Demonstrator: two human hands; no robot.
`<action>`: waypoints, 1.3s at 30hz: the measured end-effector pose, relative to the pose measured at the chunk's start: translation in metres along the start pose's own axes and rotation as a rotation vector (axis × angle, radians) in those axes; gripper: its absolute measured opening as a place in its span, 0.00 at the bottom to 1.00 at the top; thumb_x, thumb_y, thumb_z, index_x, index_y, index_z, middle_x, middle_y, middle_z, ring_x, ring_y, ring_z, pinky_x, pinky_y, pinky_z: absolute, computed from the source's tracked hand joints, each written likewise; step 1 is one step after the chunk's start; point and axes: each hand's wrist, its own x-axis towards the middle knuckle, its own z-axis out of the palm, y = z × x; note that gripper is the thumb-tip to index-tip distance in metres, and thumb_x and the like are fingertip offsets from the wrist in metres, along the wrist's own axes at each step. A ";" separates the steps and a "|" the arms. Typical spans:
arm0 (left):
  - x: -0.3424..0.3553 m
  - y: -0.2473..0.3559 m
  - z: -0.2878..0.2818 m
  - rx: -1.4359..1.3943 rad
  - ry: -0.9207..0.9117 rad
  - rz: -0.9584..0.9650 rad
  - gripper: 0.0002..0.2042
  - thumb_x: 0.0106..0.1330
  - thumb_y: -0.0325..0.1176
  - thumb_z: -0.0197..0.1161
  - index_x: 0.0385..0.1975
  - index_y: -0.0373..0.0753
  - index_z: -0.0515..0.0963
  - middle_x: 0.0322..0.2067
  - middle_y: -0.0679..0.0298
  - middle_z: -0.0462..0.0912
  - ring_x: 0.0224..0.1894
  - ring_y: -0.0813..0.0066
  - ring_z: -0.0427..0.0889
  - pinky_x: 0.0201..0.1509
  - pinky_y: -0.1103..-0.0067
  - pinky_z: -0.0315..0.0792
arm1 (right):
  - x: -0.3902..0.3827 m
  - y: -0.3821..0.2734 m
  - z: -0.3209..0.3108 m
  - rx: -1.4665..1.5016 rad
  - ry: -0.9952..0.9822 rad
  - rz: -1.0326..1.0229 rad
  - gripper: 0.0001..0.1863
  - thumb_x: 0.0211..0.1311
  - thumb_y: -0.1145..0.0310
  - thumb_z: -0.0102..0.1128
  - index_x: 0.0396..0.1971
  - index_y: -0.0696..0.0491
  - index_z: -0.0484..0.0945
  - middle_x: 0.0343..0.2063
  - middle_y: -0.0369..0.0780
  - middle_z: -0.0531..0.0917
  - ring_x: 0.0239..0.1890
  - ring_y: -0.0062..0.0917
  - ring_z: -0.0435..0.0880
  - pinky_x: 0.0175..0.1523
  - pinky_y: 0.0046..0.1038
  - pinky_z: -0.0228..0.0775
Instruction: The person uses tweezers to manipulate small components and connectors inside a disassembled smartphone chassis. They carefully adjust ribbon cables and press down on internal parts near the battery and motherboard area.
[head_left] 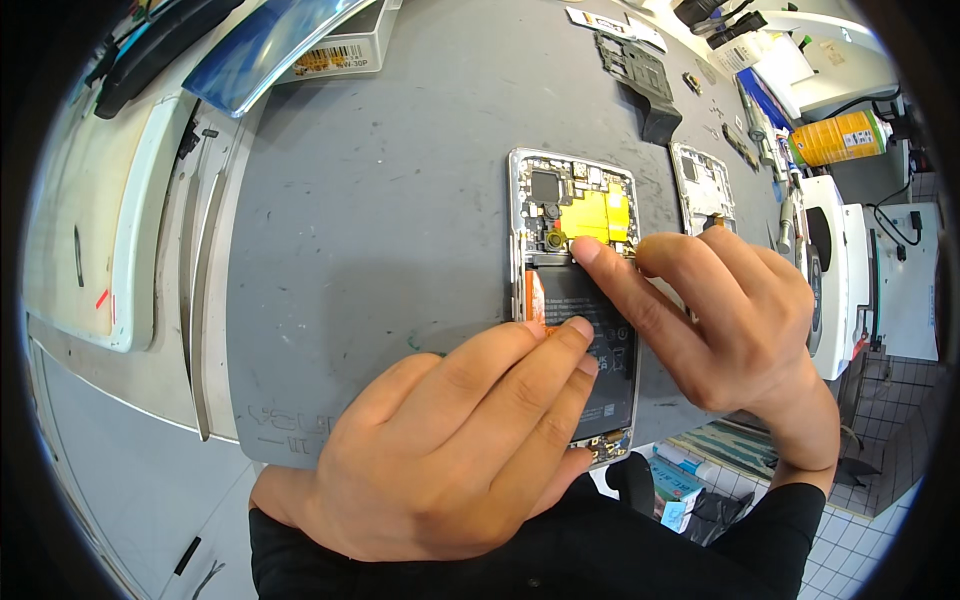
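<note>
An opened smartphone [620, 330] lies on the grey mat, its back cover off. Its upper part shows a circuit board with a yellow film [585, 215] and small camera modules. Below sits a black battery [605, 410] with an orange tab [536, 300] at its left edge. My left hand [450, 440] rests over the phone's lower left, fingers stretched and close together, their tips on the battery. My right hand [735, 310] presses its outstretched index fingertip at the board's lower edge, by the film. Its other fingers bend at the phone's right side; the right thumb is hidden.
A second phone frame [703, 185] lies right of the phone, a black plastic part [640, 80] beyond it. Tools and an orange-yellow can [840, 138] line the right side. Tweezers [207, 300] lie at the left mat edge; a clear box [345, 50] stands far left.
</note>
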 end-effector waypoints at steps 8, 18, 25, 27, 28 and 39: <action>0.000 0.000 -0.001 -0.004 -0.006 0.001 0.21 0.57 0.44 0.71 0.45 0.36 0.88 0.50 0.61 0.89 0.48 0.64 0.84 0.50 0.73 0.82 | -0.001 0.005 -0.001 0.092 0.020 0.016 0.25 0.50 0.70 0.69 0.53 0.51 0.89 0.28 0.31 0.77 0.22 0.17 0.71 0.21 0.21 0.60; 0.001 0.001 -0.001 -0.011 -0.011 -0.012 0.21 0.56 0.44 0.71 0.45 0.36 0.88 0.50 0.61 0.89 0.49 0.64 0.84 0.50 0.74 0.81 | -0.002 0.008 0.005 0.117 0.032 0.000 0.28 0.47 0.67 0.65 0.54 0.50 0.88 0.27 0.32 0.77 0.22 0.18 0.72 0.21 0.22 0.62; 0.000 0.000 -0.001 -0.015 -0.016 -0.009 0.21 0.55 0.44 0.72 0.45 0.36 0.88 0.51 0.61 0.88 0.50 0.64 0.84 0.49 0.74 0.81 | -0.004 0.004 0.002 0.028 -0.008 0.000 0.30 0.44 0.69 0.66 0.54 0.49 0.89 0.28 0.32 0.77 0.22 0.17 0.70 0.21 0.21 0.60; 0.001 0.000 -0.002 -0.015 -0.019 -0.007 0.21 0.55 0.44 0.72 0.45 0.36 0.88 0.51 0.61 0.88 0.50 0.64 0.84 0.49 0.74 0.81 | -0.003 -0.001 -0.001 -0.011 -0.024 0.013 0.30 0.44 0.69 0.67 0.54 0.49 0.89 0.29 0.32 0.77 0.22 0.17 0.70 0.21 0.21 0.59; 0.001 0.000 -0.002 -0.016 -0.021 -0.004 0.21 0.55 0.43 0.72 0.45 0.36 0.88 0.51 0.61 0.88 0.50 0.64 0.84 0.49 0.74 0.81 | -0.003 -0.003 -0.002 -0.032 -0.030 0.020 0.30 0.44 0.70 0.67 0.54 0.49 0.89 0.29 0.32 0.76 0.22 0.17 0.70 0.21 0.21 0.59; 0.000 0.000 -0.001 -0.003 -0.003 -0.004 0.21 0.56 0.44 0.71 0.44 0.36 0.88 0.50 0.61 0.89 0.49 0.64 0.84 0.49 0.74 0.81 | -0.001 -0.005 -0.004 0.059 -0.017 0.050 0.29 0.45 0.70 0.68 0.54 0.51 0.89 0.27 0.32 0.76 0.22 0.17 0.70 0.22 0.21 0.60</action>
